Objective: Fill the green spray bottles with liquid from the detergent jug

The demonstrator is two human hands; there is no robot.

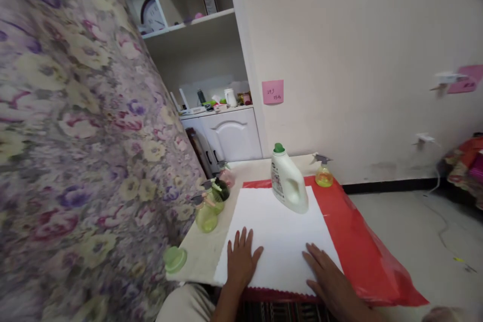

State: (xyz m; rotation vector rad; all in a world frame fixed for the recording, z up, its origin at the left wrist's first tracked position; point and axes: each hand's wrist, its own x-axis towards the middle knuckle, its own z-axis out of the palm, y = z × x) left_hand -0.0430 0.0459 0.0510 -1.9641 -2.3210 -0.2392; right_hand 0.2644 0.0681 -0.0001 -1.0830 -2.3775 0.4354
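"What bottles can you see?"

"A big pale jug [290, 186] with a green top [278, 148] stands up on the far part of the white sheet [275, 246]. I can't see what's inside it."

"And the little ones?"

"There's a bunch of spray bottles [216, 201] on the left side of the table [202, 254]. The front bottle [206, 220] has yellow stuff in it. The dark bottle [222, 189] hides what it has. One more sprayer [324, 177], with yellow stuff too, stands on the red cover [362, 246] at the back right."

"What are the hands holding?"

"Nothing! The left hand [241, 257] lies flat on the sheet, fingers and thumb spread wide. The right hand [325, 272] is flat too, with its fingers stretched out."

"So where's the sheet?"

"Right under both hands, on top of the red cover. The jug stands past the fingertips, near but not touched."
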